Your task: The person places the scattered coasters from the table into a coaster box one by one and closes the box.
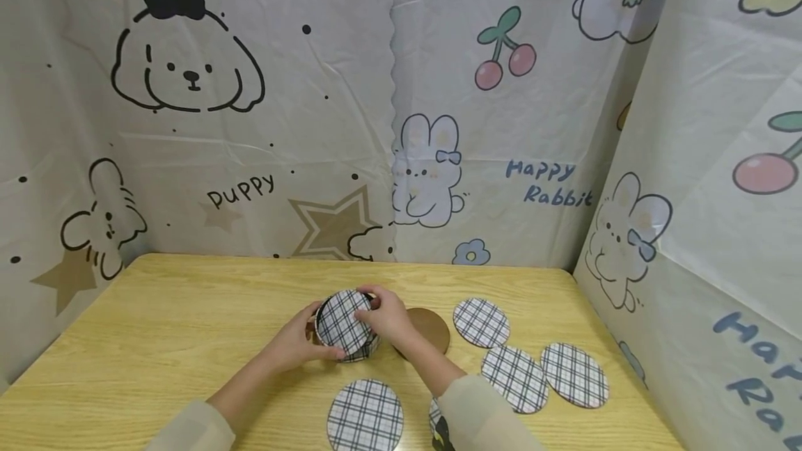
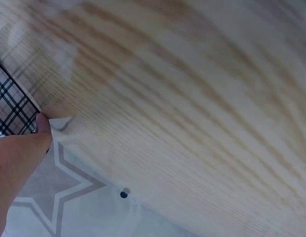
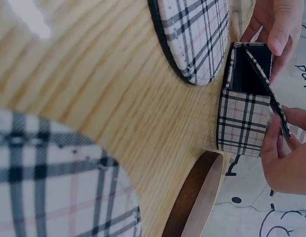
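Note:
My right hand [image 1: 390, 315] pinches a round plaid coaster [image 1: 343, 320] by its edge. In the right wrist view the coaster leans aslant in the open top of a plaid coaster holder [image 3: 242, 121], whose inside is black. My left hand [image 1: 299, 341] grips the holder from the left, with the thumb at its near side. The left wrist view catches only part of that hand [image 2: 17, 158] at the edge of the holder's plaid wall. Most of the holder lies hidden behind the coaster in the head view.
Right of the holder lies a brown disc [image 1: 432, 329], partly behind my right forearm. Several plaid coasters lie flat on the wooden table [image 1: 188, 312]: one nearby in front [image 1: 365, 415], others to the right [image 1: 481, 322]. Printed curtains [image 1: 338, 124] stand behind and beside the table.

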`<state>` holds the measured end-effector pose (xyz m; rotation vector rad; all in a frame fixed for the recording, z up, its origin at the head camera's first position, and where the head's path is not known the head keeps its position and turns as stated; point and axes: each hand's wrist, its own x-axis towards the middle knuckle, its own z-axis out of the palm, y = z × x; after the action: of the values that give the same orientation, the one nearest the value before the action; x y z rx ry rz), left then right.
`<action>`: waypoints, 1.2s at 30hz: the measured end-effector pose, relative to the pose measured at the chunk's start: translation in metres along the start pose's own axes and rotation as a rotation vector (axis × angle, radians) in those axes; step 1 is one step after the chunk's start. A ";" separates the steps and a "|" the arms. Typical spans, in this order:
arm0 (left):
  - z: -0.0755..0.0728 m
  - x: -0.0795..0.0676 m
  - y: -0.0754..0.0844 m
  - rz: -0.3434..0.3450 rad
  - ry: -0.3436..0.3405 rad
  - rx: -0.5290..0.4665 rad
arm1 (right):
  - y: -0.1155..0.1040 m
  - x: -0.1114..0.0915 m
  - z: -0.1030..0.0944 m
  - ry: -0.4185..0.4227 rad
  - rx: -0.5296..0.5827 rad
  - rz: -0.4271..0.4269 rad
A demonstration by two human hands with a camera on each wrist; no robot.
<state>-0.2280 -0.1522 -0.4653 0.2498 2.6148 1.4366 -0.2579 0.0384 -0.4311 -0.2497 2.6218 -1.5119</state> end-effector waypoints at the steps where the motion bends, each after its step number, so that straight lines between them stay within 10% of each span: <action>1: 0.000 0.000 0.000 -0.003 0.002 -0.001 | 0.000 0.000 0.000 0.000 -0.012 -0.008; 36: 0.000 -0.003 0.003 -0.034 0.020 0.010 | 0.011 -0.003 0.002 0.069 -0.339 -0.081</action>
<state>-0.2252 -0.1514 -0.4623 0.1927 2.6297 1.4229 -0.2556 0.0429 -0.4416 -0.3393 2.9474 -1.1047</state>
